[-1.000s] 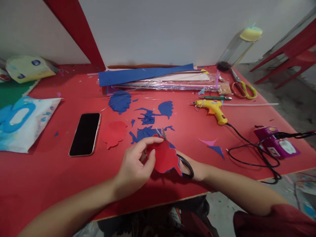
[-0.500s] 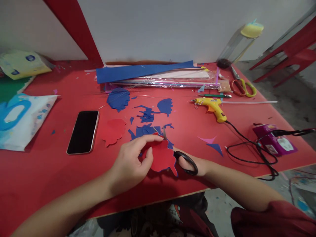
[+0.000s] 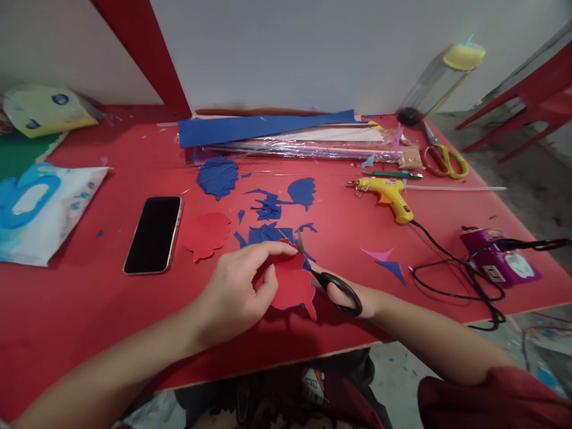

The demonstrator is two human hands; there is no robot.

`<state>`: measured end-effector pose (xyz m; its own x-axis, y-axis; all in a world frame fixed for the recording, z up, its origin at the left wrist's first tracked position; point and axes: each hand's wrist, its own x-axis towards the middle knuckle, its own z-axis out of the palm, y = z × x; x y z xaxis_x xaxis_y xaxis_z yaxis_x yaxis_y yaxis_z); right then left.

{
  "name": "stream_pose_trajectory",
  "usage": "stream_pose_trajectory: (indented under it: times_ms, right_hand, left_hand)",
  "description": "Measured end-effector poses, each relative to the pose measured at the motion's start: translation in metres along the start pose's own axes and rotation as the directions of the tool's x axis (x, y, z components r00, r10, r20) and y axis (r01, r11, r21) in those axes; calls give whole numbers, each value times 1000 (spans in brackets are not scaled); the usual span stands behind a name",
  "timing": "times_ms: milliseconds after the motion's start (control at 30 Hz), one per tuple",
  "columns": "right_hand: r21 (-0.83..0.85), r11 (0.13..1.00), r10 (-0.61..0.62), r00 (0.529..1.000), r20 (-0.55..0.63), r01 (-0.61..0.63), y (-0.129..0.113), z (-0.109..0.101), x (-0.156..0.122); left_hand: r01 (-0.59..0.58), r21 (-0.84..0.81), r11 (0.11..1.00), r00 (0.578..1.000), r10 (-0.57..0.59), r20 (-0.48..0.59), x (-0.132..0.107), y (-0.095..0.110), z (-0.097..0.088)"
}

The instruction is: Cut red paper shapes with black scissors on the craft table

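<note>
My left hand [image 3: 239, 292] pinches a red paper shape with a blue backing [image 3: 292, 285] just above the red table [image 3: 67, 310]. My right hand [image 3: 357, 298] grips black-handled scissors [image 3: 333, 286], whose blades reach the paper's upper right edge. Blue paper scraps [image 3: 268, 233] lie just beyond the paper. A cut red shape [image 3: 206, 233] rests flat to the left of them.
A black phone [image 3: 153, 233] lies left of centre. A yellow glue gun [image 3: 389, 196] with its black cord [image 3: 456, 274] and a purple socket block [image 3: 500, 262] sit at right. Blue sheet and wrapped paper [image 3: 286, 140] lie at the back, orange-yellow scissors [image 3: 444, 159] beside them.
The scissors have shifted slightly right along the paper's edge and their blades have closed a little. My left hand has turned the red paper slightly.
</note>
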<state>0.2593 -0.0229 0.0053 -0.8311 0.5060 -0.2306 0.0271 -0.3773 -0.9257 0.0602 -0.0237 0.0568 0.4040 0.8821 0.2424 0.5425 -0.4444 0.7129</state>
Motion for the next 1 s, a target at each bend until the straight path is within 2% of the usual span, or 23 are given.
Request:
stream_pose_trajectory:
  times_ms: [267, 500, 833, 1000]
  right_hand:
    - [64, 997, -37, 998, -55, 41, 2, 2, -1]
    - [58, 989, -130, 989, -71, 134, -1, 6, 2]
    - [-31, 998, -66, 994, -91, 64, -2, 4, 1]
    - [-39, 997, -76, 992, -99, 73, -4, 5, 2]
  left_hand:
    - [-48, -2, 999, 999, 48, -6, 1, 1, -3]
    - [-81, -8, 997, 996, 81, -34, 1, 2, -2]
    - [-83, 38, 996, 996, 84, -38, -1, 1, -2]
    - [-98, 52, 994, 994, 101, -46, 0, 1, -3]
